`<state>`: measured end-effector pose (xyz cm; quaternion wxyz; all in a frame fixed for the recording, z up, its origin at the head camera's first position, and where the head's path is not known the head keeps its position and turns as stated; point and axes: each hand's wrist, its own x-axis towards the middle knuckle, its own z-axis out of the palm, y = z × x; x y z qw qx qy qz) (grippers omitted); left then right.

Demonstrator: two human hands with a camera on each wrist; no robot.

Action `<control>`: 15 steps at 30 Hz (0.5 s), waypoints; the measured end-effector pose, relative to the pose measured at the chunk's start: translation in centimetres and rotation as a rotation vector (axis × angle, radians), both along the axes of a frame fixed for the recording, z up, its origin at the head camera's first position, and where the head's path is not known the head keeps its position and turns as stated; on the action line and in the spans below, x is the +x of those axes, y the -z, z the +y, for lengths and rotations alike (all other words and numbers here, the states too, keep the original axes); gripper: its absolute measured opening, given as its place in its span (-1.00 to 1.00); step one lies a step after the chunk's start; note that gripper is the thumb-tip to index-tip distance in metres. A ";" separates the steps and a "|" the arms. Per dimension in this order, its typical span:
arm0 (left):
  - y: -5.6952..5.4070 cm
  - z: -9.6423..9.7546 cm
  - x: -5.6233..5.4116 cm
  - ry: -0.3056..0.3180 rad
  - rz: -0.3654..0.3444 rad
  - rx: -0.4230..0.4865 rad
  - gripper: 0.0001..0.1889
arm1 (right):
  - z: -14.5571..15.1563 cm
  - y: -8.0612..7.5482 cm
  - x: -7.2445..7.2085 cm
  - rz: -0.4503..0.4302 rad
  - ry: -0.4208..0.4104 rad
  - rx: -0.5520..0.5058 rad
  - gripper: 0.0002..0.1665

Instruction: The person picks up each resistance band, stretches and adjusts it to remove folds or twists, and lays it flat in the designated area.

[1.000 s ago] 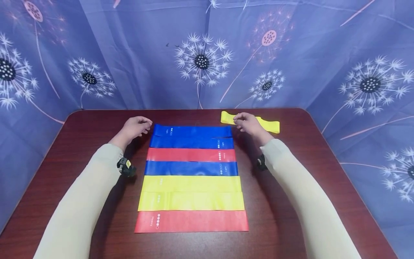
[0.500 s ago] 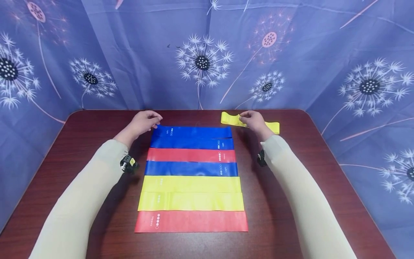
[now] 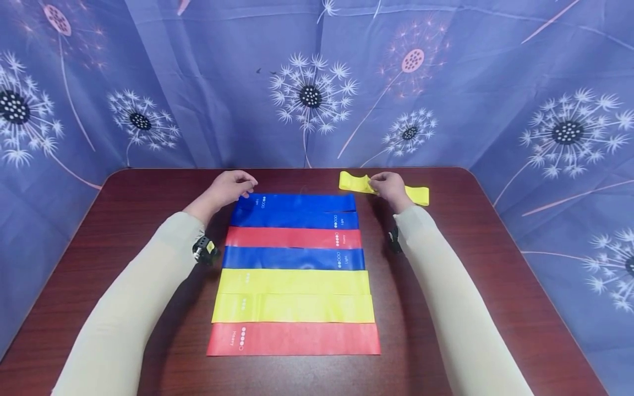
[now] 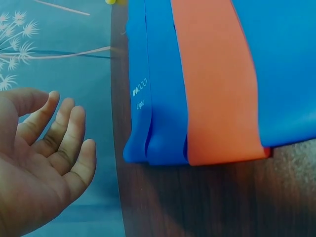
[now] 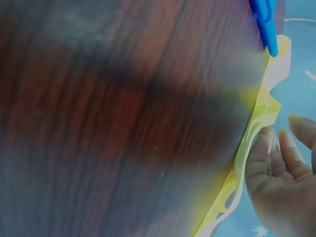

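My left hand [image 3: 231, 188], fingers loosely bent and holding nothing, hovers by the left end of the farthest blue exercise band [image 3: 307, 202]. In the left wrist view the left hand [image 4: 54, 153] shows a gap between its thumb and fingertips. At the table's far right, my right hand [image 3: 390, 188] reaches a loose yellow exercise band [image 3: 417, 195]. The right wrist view shows that band [image 5: 240, 170] kinked and standing on edge, fingertips of the right hand [image 5: 284, 173] right at it and the thumb apart.
Several flat bands lie in overlapping rows on the dark wooden table [image 3: 446, 357]: a red band [image 3: 292, 237], another blue band [image 3: 292, 257], a yellow band [image 3: 297, 280] and a nearer red band [image 3: 297, 338]. A purple-blue dandelion-print curtain [image 3: 223, 82] stands behind.
My left hand has moved right, over the far blue band's left end. The right hand has shifted slightly right along the yellow band, which now shows a raised kink at the fingertips.
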<state>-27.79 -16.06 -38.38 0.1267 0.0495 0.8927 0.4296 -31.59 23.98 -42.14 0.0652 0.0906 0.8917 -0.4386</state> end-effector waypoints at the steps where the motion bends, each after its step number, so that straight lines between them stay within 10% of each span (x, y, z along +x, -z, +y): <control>1: 0.0 0.0 0.0 0.003 0.000 -0.003 -0.63 | 0.0 0.1 -0.1 -0.003 0.002 -0.003 -0.56; 15: -0.4 0.4 0.0 0.015 -0.008 -0.034 -0.61 | -0.4 0.2 -0.6 -0.054 0.001 0.100 -0.51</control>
